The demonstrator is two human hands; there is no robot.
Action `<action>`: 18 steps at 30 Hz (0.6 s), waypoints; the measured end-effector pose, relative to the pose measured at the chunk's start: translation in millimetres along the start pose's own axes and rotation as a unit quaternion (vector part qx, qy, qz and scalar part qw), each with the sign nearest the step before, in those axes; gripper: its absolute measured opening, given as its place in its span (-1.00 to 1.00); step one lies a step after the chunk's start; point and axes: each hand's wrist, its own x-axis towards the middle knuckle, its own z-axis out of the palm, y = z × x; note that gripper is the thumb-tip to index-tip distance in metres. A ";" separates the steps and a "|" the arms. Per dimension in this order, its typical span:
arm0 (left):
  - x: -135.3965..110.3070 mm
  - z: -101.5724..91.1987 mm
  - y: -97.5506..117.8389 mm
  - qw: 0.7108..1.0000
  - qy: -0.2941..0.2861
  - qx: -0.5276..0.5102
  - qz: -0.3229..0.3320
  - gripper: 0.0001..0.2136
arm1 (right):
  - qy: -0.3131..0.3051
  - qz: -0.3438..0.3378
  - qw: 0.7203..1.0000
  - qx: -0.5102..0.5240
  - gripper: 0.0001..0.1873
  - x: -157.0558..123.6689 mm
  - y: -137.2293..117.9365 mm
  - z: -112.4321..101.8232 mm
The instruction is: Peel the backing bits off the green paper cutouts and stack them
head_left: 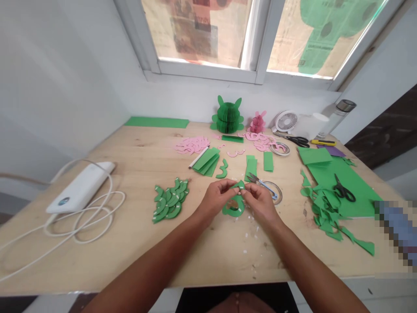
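My left hand (221,194) and my right hand (259,199) meet near the middle of the table, both closed on one small green paper piece (241,184) with a white strip on it. Just below the fingertips a curved green paper cutout (235,210) lies on the wood, partly covered by the hands. Beside my right hand are blue-handled scissors (264,185) and a roll of tape (279,195). To the left of my left hand sits a heap of scalloped green cutouts (171,199) with white tabs. A wavy green cutout (223,168) lies beyond the hands.
Green folded cards (206,161), a pen (198,157) and pink cutouts (192,145) lie farther back. A green honeycomb paper figure (228,116) and a pink one (257,123) stand by the wall. Green scraps (325,208) and black scissors (343,190) are right; a white corded device (81,187) is left.
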 end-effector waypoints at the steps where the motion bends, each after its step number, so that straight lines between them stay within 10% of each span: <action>1: 0.2 -0.8 0.9 1.000 -0.002 -0.012 -0.006 -0.78 | -0.002 0.001 1.000 -0.003 -0.77 -0.2 -1.4 0.0; 13: 0.1 -4.5 3.2 0.992 -0.011 -0.095 -0.078 -0.79 | -0.032 -0.021 0.998 -0.056 -0.79 -1.4 -9.2 -1.8; 18: 0.0 -2.8 2.5 0.988 0.007 -0.119 -0.102 -0.76 | 0.051 -0.083 0.983 -0.153 -0.78 -4.1 -5.1 1.0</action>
